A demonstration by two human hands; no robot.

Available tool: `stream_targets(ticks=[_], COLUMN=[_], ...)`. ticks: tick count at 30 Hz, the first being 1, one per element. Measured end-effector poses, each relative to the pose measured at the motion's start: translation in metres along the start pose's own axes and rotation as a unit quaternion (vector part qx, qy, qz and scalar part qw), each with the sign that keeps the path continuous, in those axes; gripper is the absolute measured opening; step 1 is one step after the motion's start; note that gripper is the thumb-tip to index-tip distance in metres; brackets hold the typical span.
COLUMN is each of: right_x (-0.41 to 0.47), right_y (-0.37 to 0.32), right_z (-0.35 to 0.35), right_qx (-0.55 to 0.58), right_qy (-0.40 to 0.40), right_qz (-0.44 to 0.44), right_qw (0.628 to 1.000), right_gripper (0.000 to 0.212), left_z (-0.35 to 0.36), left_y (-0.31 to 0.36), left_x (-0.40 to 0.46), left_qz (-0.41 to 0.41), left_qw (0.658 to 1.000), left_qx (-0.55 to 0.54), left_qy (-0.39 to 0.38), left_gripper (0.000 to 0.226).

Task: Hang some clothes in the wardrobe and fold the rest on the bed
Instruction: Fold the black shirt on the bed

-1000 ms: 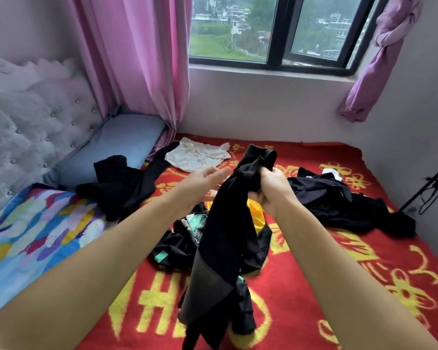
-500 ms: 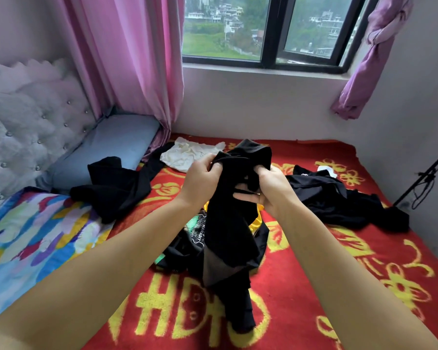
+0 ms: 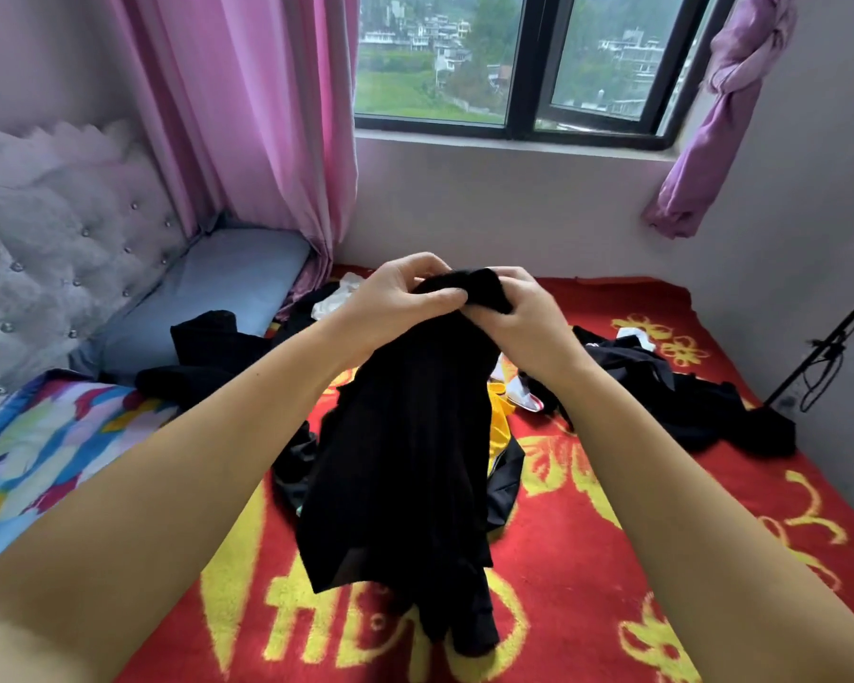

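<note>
1. A red blanket (image 3: 612, 559) with yellow motifs covered the bed, beside a multicoloured quilt (image 3: 45, 451) and a tufted headboard (image 3: 55, 248).
2. Pink curtains (image 3: 247, 115) framed a dark window (image 3: 523, 66) above the bed.
3. The left hand (image 3: 395, 303) and right hand (image 3: 523, 317) pinched the top of a black garment (image 3: 405, 460) with curled fingers, holding it above the bed.
4. More dark clothes (image 3: 681, 396) lay on the blanket, near a blue pillow (image 3: 208, 298).

Pale walls (image 3: 489, 209) meet at a dark-framed window (image 3: 523, 66) showing green slopes and houses in grey daylight. A pink curtain (image 3: 247, 115) hangs left; a purple one (image 3: 711, 125) is knotted right. A tufted headboard (image 3: 55, 248) stands at left.
</note>
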State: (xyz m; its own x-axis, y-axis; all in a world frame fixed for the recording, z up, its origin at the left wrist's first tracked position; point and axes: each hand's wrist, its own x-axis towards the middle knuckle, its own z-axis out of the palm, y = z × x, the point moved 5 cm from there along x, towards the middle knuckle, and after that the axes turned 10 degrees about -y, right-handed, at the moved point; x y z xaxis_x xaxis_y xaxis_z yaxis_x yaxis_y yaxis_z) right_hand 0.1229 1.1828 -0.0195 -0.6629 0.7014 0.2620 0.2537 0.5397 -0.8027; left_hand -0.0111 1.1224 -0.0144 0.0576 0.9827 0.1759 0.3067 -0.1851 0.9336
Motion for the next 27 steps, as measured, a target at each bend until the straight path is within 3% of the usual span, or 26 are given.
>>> stream_targets(ticks=[5, 13, 15, 19, 27], right_x=[0.007, 0.002, -0.005, -0.019, -0.039], right_y=[0.004, 0.052, 0.068, 0.105, 0.123], right_z=[-0.034, -0.079, -0.079, -0.072, -0.069], right_qx=[0.006, 0.092, 0.055, -0.028, -0.058], right_qy=[0.123, 0.235, 0.233, 0.184, 0.158], right_qz=[-0.005, 0.072, 0.108, 0.206, 0.254], right_qw=[0.992, 0.965, 0.965, 0.961, 0.952], right_gripper=[0.017, 0.024, 0.030, 0.035, 0.031], left_z=[-0.028, -0.087, -0.091, -0.078, -0.070], left_y=[-0.042, -0.096, -0.099, -0.092, -0.084], left_x=[-0.014, -0.041, -0.045, -0.044, -0.034], left_qz=[-0.120, -0.201, -0.196, -0.132, -0.097], left_qw=[0.978, 0.964, 0.968, 0.988, 0.989], left_qx=[0.170, 0.134, 0.093, -0.055, -0.110], left_qy=[0.011, 0.113, 0.122, 0.066, 0.018], left_gripper=[0.015, 0.005, 0.006, 0.012, 0.019])
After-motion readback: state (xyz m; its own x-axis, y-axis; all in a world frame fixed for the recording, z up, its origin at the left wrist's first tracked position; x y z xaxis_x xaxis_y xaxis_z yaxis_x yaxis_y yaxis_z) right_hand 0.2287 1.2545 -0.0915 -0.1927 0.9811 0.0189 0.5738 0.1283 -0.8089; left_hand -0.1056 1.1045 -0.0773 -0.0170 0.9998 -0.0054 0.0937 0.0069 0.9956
